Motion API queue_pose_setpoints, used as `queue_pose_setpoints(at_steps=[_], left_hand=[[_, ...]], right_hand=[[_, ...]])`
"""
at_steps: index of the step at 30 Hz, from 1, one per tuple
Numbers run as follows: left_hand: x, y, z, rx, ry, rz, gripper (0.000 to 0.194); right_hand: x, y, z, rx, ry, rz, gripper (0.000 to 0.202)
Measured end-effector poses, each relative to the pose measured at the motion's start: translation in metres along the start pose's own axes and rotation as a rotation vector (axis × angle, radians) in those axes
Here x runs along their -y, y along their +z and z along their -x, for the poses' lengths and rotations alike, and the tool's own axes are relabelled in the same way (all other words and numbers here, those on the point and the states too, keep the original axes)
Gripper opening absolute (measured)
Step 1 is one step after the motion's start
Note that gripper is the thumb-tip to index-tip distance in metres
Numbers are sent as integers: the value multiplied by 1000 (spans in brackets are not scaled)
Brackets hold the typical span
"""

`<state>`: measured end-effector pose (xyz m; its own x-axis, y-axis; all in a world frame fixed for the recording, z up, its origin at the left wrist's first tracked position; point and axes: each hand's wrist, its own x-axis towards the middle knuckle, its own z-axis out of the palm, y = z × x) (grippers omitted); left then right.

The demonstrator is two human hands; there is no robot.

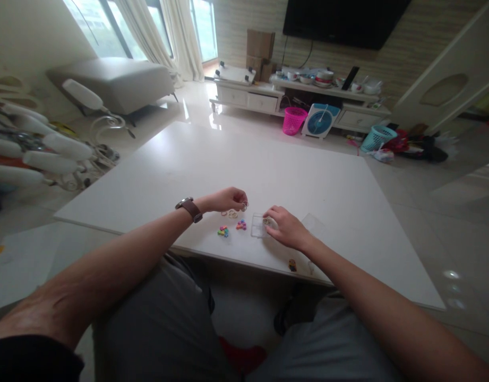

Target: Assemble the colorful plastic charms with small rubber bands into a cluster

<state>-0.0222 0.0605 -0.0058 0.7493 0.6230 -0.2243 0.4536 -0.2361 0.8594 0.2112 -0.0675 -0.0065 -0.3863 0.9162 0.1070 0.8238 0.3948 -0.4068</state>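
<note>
White table point(244, 159), right hand point(284, 225) half-hiding clear box point(257, 225)

Smooth, softly glossy tabletop point(292, 175) before me, and a clear, slick plastic box point(257, 227)! My rings point(233, 215) look metallic, though they're too small to be sure; my watch strap point(195, 210), matt leather.

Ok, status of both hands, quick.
Left hand: closed, pinching a small ring.
Right hand: fingers curled at the clear box; whether it grips anything can't be told.
</note>
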Motion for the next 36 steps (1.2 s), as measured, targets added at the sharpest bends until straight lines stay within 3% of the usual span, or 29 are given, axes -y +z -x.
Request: queue_pose_setpoints(at_steps=[4, 15, 22, 27, 36], left_hand=[[-10, 11, 2, 54, 49, 107, 21], [-8, 27, -5, 117, 83, -40, 15], [-14, 33, -7, 13, 208, -213, 14], [-24, 39, -3, 25, 193, -220, 17], [-24, 52, -8, 65, 258, -468, 20]], right_hand=[[1, 0, -1, -42, 14, 3, 19], [2, -3, -4, -102, 70, 22, 12], [7, -7, -1, -98, 75, 8, 12], [8, -9, 1, -92, 79, -8, 11], [7, -15, 1, -125, 76, -59, 9]])
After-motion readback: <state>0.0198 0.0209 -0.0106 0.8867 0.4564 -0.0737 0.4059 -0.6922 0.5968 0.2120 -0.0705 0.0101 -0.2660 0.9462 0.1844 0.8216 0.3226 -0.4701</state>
